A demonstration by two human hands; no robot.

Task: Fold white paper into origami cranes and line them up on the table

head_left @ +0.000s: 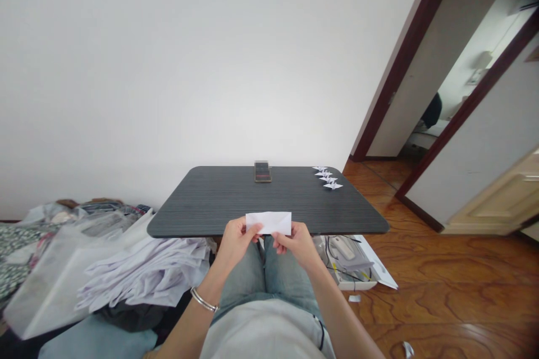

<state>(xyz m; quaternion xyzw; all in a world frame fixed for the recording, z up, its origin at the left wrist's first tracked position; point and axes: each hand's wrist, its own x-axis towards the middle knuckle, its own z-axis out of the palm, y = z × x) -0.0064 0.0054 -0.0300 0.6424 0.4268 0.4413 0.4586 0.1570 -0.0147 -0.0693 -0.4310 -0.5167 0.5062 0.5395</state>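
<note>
A white sheet of paper (268, 220), folded to a flat rectangle with faint crease lines, is held up at the table's front edge. My left hand (239, 238) pinches its lower left part, thumb on the near face. On the right side, my right hand (295, 241) grips the lower right part the same way, its thumb also in front. The fingers behind the paper are hidden. Several folded white paper cranes (328, 178) stand in a slanting row at the far right of the dark table (223, 202).
A phone (262, 171) lies near the table's back edge by the wall. Piled clothes (151, 275) and plastic bags are at the left. Under the table's right side sits a white box (349, 261) of odds and ends. Paper scraps (354, 298) lie on the wooden floor.
</note>
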